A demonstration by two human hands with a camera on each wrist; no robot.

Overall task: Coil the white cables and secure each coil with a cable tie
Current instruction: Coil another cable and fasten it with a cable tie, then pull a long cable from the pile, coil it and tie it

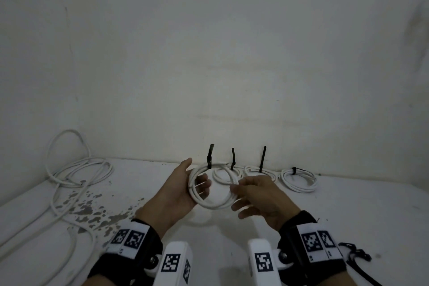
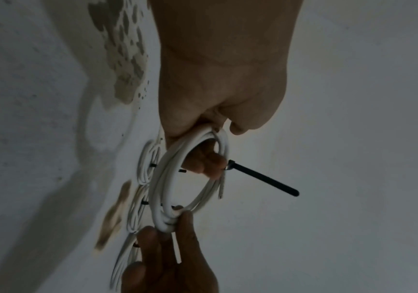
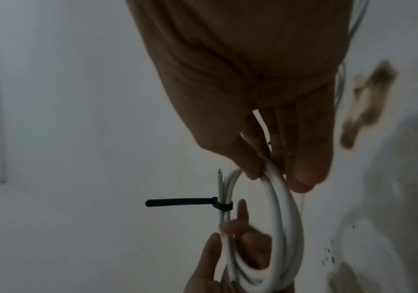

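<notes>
Both hands' fingers (image 3: pixel 250 164) grip the white coil (image 1: pixel 210 202), seemingly black-tied (image 3: pixel 224 205).

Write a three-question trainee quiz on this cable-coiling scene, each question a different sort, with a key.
1. True or false: a black cable tie is already around the held coil.
2. Multiple choice: the tied coils on the table lie A) in a row along the wall, B) stacked in a pile, C) hung from a hook.
3. Fill in: the loose cable not yet coiled lies on the person's ____ side.

Key: 1 true; 2 A; 3 left. The left hand and the right hand both grip the held coil.
</notes>
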